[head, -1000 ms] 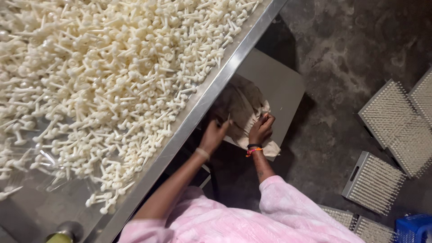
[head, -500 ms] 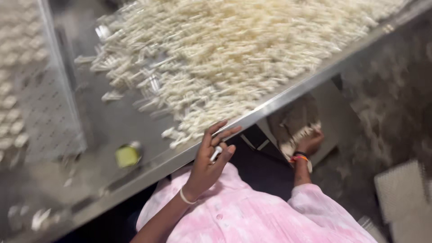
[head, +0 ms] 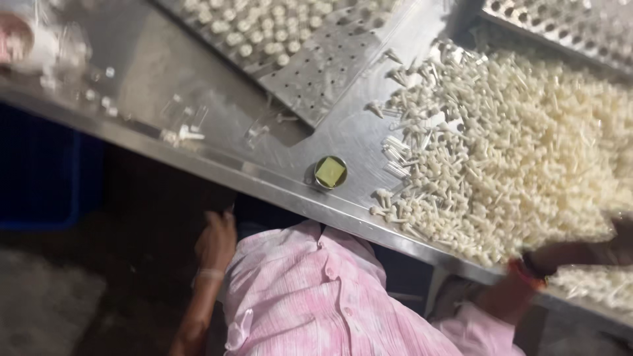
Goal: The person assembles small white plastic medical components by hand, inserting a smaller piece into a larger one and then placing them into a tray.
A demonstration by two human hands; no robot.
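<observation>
A large heap of small white stemmed pieces (head: 508, 132) covers the right part of a steel table (head: 198, 142). My right hand (head: 616, 242), blurred and cut by the frame's edge, rests on the heap's near right side, with a red bangle (head: 524, 271) on its wrist. My left hand (head: 215, 240) hangs in shadow just below the table's front edge, fingers curled, and whether it holds anything is unclear. My pink shirt (head: 316, 296) fills the lower middle.
A perforated metal plate (head: 316, 76), partly filled with white pieces, lies at the table's back. A second one (head: 560, 23) is at the top right. A small round tin with yellow contents (head: 330, 172) sits near the front edge. A blue crate (head: 39, 178) stands lower left.
The view has swung across the table. My right hand rose from the sack below onto the white heap. My left hand dropped from the table edge to below it.
</observation>
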